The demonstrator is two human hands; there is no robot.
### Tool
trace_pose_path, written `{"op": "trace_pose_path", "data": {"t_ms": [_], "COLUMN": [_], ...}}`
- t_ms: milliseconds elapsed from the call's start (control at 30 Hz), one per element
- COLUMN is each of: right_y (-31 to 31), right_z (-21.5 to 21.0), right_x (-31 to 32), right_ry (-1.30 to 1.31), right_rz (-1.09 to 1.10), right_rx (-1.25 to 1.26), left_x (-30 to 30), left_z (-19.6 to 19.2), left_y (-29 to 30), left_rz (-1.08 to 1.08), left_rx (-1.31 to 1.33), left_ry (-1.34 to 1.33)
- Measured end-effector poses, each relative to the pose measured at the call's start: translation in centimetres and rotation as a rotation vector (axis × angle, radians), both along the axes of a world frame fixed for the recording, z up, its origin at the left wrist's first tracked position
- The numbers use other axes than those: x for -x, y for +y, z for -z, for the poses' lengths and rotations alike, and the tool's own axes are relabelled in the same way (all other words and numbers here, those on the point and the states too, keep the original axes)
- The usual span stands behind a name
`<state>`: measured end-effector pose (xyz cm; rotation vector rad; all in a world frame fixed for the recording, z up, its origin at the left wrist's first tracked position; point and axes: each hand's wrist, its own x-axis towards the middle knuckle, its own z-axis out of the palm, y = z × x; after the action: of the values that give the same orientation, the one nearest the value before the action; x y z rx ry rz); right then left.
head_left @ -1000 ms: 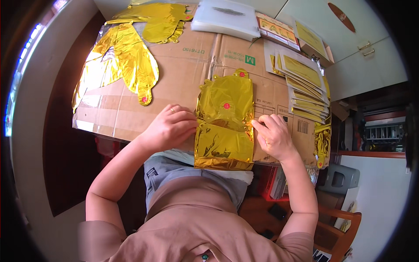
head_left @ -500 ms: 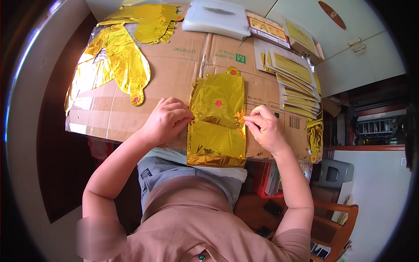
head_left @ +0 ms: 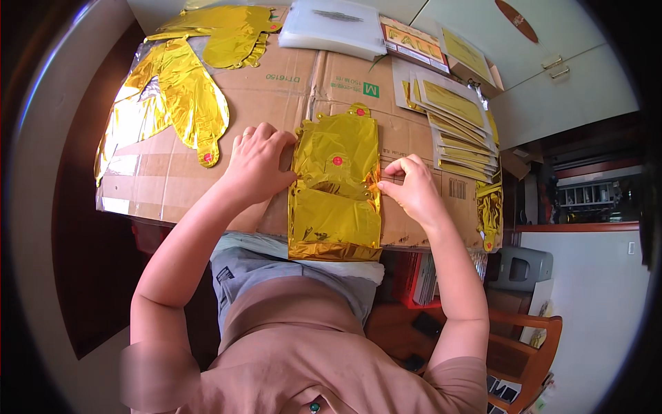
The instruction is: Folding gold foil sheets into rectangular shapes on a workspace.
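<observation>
A flat gold foil balloon (head_left: 334,219), folded into a long strip with scalloped tabs and red dots, lies in front of me on the cardboard. Its near end reaches the cardboard's front edge. My left hand (head_left: 258,162) is open at the balloon's left edge, with thumb and index finger spread apart and the thumb tip by the foil. On the opposite side, my right hand (head_left: 414,188) has thumb and bent index finger closed at the right edge, pinching the foil there.
More gold foil balloons (head_left: 196,96) lie spread at the left. Stacked flat packs with gold foil (head_left: 458,131) sit at the right, near a crumpled gold foil piece (head_left: 489,214). Clear plastic sleeves (head_left: 331,34) and a printed box (head_left: 414,45) line the back of the cardboard sheet (head_left: 265,114).
My left hand has shifted forward along the balloon's left edge and its fingers have spread from a pinch. The right hand stays at the right edge. The whole view has shifted slightly.
</observation>
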<state>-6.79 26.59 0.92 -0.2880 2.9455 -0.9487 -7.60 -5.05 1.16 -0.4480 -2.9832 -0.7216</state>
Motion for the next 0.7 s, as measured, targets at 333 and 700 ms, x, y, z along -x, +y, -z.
{"op": "trace_pose_path", "data": {"t_ms": [333, 700], "right_y": [-1.7, -1.4], "right_z": [-2.7, -2.2], "right_x": [3.2, 2.3], "right_ry": [-0.343, -0.34], "right_rz": [0.055, 0.082], "right_rx": [-0.202, -0.052], "left_x": [4.2, 2.1], "left_z": [-2.2, 0.6], "left_y": [1.2, -0.7], "left_rz": [0.081, 0.357], "left_rx": [0.215, -0.181], "left_ry": [-0.467, -0.087]}}
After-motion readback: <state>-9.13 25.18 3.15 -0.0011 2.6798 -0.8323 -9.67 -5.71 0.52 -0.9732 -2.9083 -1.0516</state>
